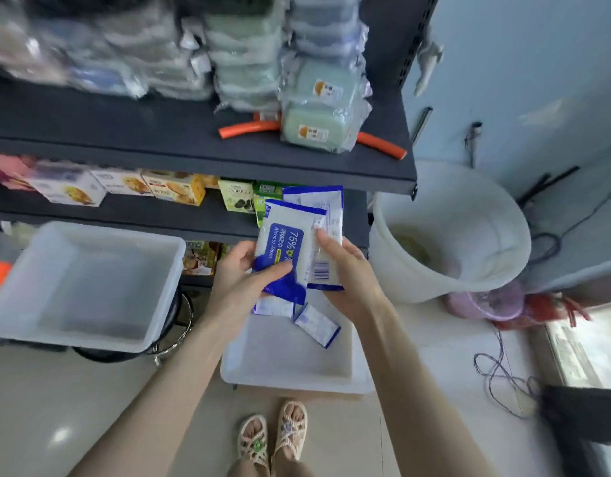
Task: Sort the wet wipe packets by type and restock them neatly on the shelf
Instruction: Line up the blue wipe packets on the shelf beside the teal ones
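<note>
hands first: your left hand [242, 273] grips the labelled packet [287, 242], thumb curled over its lower blue edge and fingers tucked behind, with the blue 75% alcohol wipes label facing you. your right hand [345, 273] grips the barcode packet [323, 270], turned back-side out, thumb pressed on its face and fingers curled beneath. the two packets overlap, the labelled one in front, and you hold both in the air above the far end of the floor tray [290, 383]. inside that tray, at its far end under your hands, lie two loose packets [317, 325], backs up, one tilted. beyond the floor tray stands the dark shelf [194, 146], its lower boards carrying cookie boxes [173, 191] and its upper board holding stacked green containers [314, 129] with an orange hose [249, 127] beside them. left of the floor tray a white tub [80, 287] sits raised on a stool. right of the floor tray, near its far corner, stands a white bucket [452, 228]. just short of the tray's near rim are your sandalled feet [292, 428].
</note>
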`<state>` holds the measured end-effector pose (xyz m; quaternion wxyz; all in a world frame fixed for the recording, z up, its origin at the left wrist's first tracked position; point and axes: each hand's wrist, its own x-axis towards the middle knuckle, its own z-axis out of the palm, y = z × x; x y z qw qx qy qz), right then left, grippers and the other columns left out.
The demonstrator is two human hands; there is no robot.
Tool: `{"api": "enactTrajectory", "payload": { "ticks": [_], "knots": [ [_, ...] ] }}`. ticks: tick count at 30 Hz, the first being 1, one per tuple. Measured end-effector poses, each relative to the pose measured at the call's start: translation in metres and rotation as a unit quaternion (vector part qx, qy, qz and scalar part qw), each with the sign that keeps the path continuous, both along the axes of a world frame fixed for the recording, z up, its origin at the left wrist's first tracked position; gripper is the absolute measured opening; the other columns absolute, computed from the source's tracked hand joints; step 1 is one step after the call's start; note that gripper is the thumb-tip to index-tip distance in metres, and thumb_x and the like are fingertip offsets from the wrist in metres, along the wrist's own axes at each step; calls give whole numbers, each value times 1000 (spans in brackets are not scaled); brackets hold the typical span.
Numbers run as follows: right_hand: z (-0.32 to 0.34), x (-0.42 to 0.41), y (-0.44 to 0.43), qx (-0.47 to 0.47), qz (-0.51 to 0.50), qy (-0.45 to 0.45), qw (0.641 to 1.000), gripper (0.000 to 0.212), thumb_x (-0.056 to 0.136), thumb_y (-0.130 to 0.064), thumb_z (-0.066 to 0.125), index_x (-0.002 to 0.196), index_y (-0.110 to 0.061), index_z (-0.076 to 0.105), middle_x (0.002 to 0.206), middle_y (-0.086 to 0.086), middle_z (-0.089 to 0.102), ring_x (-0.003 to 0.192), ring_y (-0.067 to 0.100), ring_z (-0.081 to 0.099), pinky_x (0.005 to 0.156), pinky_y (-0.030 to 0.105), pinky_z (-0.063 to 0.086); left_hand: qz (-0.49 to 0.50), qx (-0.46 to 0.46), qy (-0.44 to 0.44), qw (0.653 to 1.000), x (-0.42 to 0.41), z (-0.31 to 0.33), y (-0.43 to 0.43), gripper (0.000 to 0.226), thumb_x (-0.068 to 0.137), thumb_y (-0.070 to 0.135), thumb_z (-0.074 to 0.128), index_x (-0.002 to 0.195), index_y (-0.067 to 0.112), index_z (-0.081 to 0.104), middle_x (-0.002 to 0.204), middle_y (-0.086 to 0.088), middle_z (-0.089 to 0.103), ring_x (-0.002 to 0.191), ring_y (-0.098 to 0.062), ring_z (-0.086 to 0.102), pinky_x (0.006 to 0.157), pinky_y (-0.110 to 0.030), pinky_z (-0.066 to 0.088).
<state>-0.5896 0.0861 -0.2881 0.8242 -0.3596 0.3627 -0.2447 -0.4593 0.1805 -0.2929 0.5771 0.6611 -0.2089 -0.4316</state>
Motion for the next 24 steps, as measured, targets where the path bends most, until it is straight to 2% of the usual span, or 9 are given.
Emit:
{"api": "enactTrajectory", "payload": {
  "ticks": [6, 10, 13, 15, 17, 19, 20, 22, 24],
  "knots": [
    [119, 12, -32, -122, 27, -53, 991, 24, 94, -11, 52, 117, -16, 60, 105, 7, 72, 92, 23, 70, 71, 36, 57, 60, -108, -11, 992, 17, 114, -20, 35, 78, 13, 74, 111, 14, 60, 102, -3, 72, 93, -17, 69, 77, -32, 53],
    [189, 23, -46, -178, 21, -59, 982, 21, 99, -32, 44, 109, -23, 60, 91, -3, 75, 83, 15, 72, 65, 29, 57, 63, -184, -39, 980, 33, 175, -33, 35, 82, 10, 70, 112, 20, 56, 107, 1, 69, 99, -15, 67, 85, -34, 52],
    [227, 40, -61, -184, 21, -54, 981, 39, 98, -47, 37, 116, -22, 60, 97, 1, 74, 92, 19, 69, 81, 37, 54, 76, -232, -36, 969, 46, 212, -50, 24, 89, 15, 62, 112, 22, 56, 105, 4, 70, 96, -12, 68, 83, -34, 52],
    [244, 53, -73, -204, 30, -40, 978, 33, 98, -43, 39, 108, -20, 62, 90, 2, 74, 88, 20, 68, 81, 37, 51, 74, -252, -23, 965, 57, 232, -63, 12, 94, 19, 55, 105, 25, 57, 100, 7, 71, 89, -11, 69, 80, -35, 52],
    [258, 70, -85, -240, 32, -18, 970, 31, 93, -46, 51, 108, -21, 62, 97, 1, 74, 93, 20, 68, 86, 38, 51, 62, -259, -36, 963, 69, 248, -76, 9, 94, 18, 55, 99, 26, 56, 96, 8, 72, 87, -11, 70, 78, -36, 54],
    [269, 89, -99, -284, 29, 7, 958, 55, 78, -51, 68, 123, -19, 58, 113, 2, 69, 104, 21, 66, 96, 43, 49, 62, -273, -56, 958, 87, 260, -90, 20, 89, 8, 62, 97, 22, 52, 91, 5, 71, 80, -9, 70, 70, -33, 55],
    [275, 98, -106, -304, 31, 8, 952, 57, 78, -44, 72, 124, -15, 56, 111, 3, 70, 99, 21, 67, 89, 41, 53, 63, -283, -66, 955, 98, 266, -98, 30, 85, 1, 65, 100, 21, 49, 91, 3, 71, 78, -8, 69, 67, -31, 56],
    [286, 117, -123, -349, 21, 16, 937, 38, 83, -24, 71, 114, -8, 58, 94, 6, 71, 79, 19, 69, 63, 31, 55, 52, -295, -89, 950, 122, 277, -114, 53, 77, -9, 69, 111, 22, 43, 96, 0, 69, 81, -11, 69, 65, -32, 57],
    [298, 136, -135, -385, -17, 56, 921, 41, 77, -18, 77, 110, -9, 54, 91, 5, 70, 73, 16, 68, 57, 28, 54, 29, -296, -100, 950, 147, 285, -131, 60, 75, -12, 69, 116, 26, 44, 98, 1, 69, 83, -11, 69, 63, -32, 57]
  ]
}}
